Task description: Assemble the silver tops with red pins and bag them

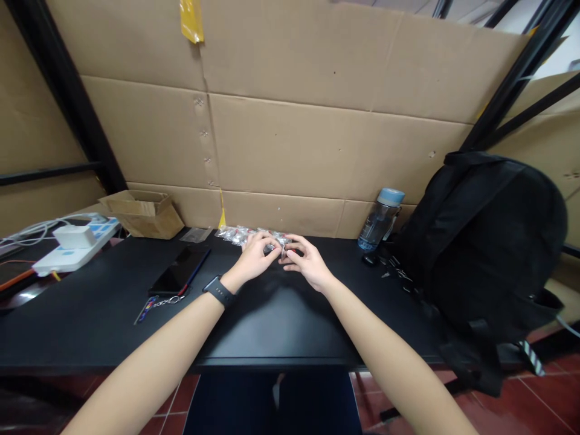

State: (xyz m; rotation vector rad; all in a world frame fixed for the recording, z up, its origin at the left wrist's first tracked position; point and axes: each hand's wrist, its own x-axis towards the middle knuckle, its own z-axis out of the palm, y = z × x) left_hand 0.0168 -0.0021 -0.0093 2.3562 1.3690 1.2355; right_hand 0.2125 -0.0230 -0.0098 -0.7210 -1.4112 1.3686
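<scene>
My left hand (256,257), with a dark watch (219,290) on its wrist, is closed with thumb and fingers pinched together. Facing it, my right hand (307,261) has its fingers curled around a small item (284,250) with shiny and red bits. That item sits between the fingertips of both hands, and its kind is too small to tell. Just behind my hands, a row of small clear plastic packets (235,234) with silvery and red contents lies along the back of the black table (281,326). My fingers partly hide these packets.
To the left are a phone (179,270) with a strap charm (147,308), a flat clear bag (196,234), an open cardboard box (145,214) and a power strip (77,248). On the right stand a water bottle (379,220) and a black backpack (480,254), with keys (399,269) beside them.
</scene>
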